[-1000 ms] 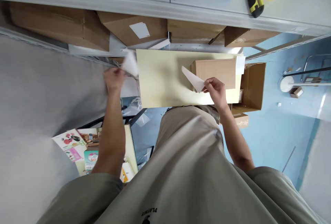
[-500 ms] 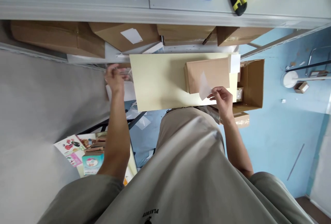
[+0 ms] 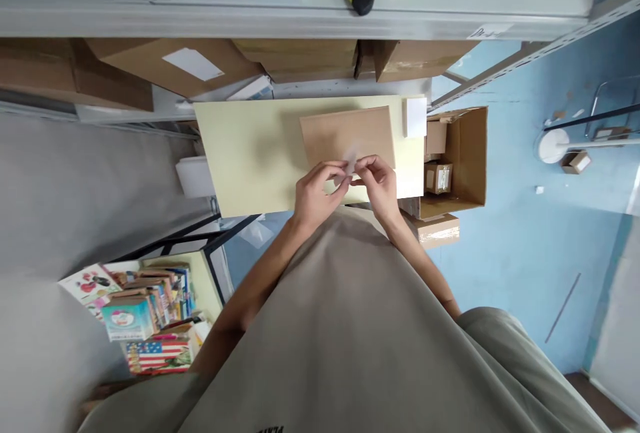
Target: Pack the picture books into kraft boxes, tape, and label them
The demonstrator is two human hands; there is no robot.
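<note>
Both hands are meeting over the near edge of a flat cardboard box lying on the pale yellow tabletop. The left hand and right hand are each pinching a small, blurred white slip of paper between fingertips, grip narrow. An open carton is sitting just beside the tabletop.

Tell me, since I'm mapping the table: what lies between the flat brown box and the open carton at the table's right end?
In the head view, a small white pad sits on the pale table between the flat brown box and the open carton.
</note>
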